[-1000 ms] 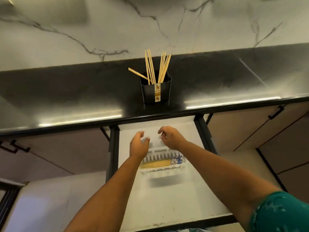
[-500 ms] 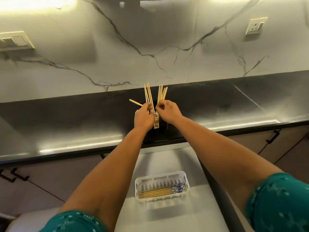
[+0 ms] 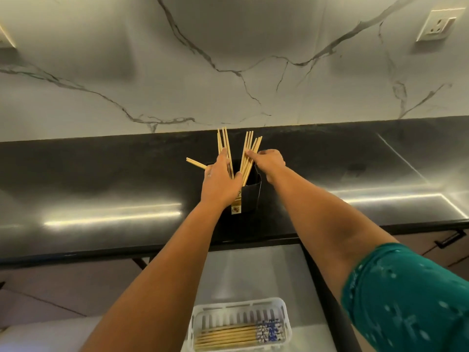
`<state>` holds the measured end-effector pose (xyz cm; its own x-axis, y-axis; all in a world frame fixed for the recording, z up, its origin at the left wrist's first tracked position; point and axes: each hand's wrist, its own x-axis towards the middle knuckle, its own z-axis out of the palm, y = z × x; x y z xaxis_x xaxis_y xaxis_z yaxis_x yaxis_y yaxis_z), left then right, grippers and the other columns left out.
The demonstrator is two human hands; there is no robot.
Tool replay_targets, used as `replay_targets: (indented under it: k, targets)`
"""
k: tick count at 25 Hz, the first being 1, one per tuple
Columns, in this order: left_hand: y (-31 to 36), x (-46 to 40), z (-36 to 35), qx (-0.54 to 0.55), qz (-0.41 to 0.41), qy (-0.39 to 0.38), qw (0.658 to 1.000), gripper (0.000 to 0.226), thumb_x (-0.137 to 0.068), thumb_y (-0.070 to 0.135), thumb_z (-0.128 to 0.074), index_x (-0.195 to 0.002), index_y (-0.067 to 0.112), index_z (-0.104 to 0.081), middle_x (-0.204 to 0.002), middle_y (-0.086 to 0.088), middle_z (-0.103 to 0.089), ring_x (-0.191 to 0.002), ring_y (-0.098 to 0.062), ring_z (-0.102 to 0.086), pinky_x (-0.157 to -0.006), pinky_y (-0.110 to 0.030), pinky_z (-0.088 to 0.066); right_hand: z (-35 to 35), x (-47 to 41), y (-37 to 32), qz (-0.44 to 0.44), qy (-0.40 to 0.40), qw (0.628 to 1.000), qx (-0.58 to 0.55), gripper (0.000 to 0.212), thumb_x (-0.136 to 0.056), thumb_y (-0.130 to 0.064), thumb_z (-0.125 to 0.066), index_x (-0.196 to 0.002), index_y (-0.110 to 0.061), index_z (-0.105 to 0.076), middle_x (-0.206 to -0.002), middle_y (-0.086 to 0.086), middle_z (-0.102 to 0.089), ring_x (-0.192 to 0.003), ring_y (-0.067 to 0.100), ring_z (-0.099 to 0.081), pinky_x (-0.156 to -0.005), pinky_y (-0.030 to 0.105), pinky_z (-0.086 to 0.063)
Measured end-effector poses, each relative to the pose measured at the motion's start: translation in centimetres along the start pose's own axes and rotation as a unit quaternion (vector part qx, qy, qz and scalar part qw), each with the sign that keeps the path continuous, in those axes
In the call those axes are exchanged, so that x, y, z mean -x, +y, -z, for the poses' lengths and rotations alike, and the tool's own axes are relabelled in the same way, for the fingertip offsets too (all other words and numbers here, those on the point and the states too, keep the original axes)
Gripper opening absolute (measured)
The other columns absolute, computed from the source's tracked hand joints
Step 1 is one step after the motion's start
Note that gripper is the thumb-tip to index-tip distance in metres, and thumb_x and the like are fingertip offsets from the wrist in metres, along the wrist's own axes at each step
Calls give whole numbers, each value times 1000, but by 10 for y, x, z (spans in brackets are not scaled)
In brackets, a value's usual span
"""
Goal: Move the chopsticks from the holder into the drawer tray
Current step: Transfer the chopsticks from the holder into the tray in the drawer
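Observation:
A black holder (image 3: 250, 196) stands on the dark counter with two bunches of wooden chopsticks sticking up. My left hand (image 3: 220, 181) reaches over the holder's left side, thumb and fingers closing around the left bunch (image 3: 224, 142). My right hand (image 3: 267, 162) pinches the right bunch (image 3: 250, 151) near its upper half. One more chopstick (image 3: 195, 163) pokes out to the left behind my left hand. Below, a white slotted tray (image 3: 241, 307) sits in the pulled-out drawer and holds several chopsticks (image 3: 228, 337) with blue patterned ends.
The black counter (image 3: 101, 189) runs across the view, with a marble backsplash behind and a wall socket (image 3: 436, 24) at the upper right. The drawer's pale floor (image 3: 253, 273) lies under the counter edge. A cabinet handle (image 3: 450, 238) shows at the right.
My hands rose from the drawer tray to the holder on the counter. Now each hand has closed on a bunch of chopsticks, higher up than half a second ago.

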<state>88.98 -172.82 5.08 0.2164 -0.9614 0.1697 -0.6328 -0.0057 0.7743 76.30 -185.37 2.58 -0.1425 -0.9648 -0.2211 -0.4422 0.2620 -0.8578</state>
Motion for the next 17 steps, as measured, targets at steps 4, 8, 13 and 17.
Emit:
replay_targets:
  k: [4,8,13,17]
  targets:
    - [-1,3,2,-4,-33,24,999,66,-88,22,-61,-146,18,-29,-135,-2,-54,-126,-23,-46,-104,-39,-33,-6,-9,-7,-38,10,992,-122,27,-75,-27,-80,-98,-16,-70,-76,-3,-67,-71,9,-64,-55,23,-46]
    - [0,14,12,-13,-45,45,998,61,-88,21,-61,-143,18,-36,-132,0,-57,-131,-19,-42,-105,-33,-29,13,4,-21,-8,37,995,-88,15,-77,-31,-78,-85,-21,-69,-69,-8,-63,-63,2,-54,-55,22,-41]
    - [23,35,45,67,-30,77,994,44,-89,18,-61,-132,17,-51,-125,0,-63,-119,-14,-55,-99,-26,-40,55,66,-71,184,57,973,-124,20,-79,-26,-76,-96,-16,-74,-84,-3,-72,-79,9,-69,-73,23,-56]
    - [58,61,83,161,-36,82,983,43,-88,28,-64,-128,15,-55,-122,-1,-65,-113,-10,-59,-100,-31,-46,93,152,-114,364,-48,923,-117,14,-82,-15,-73,-96,-11,-72,-86,7,-73,-81,14,-71,-75,24,-59]
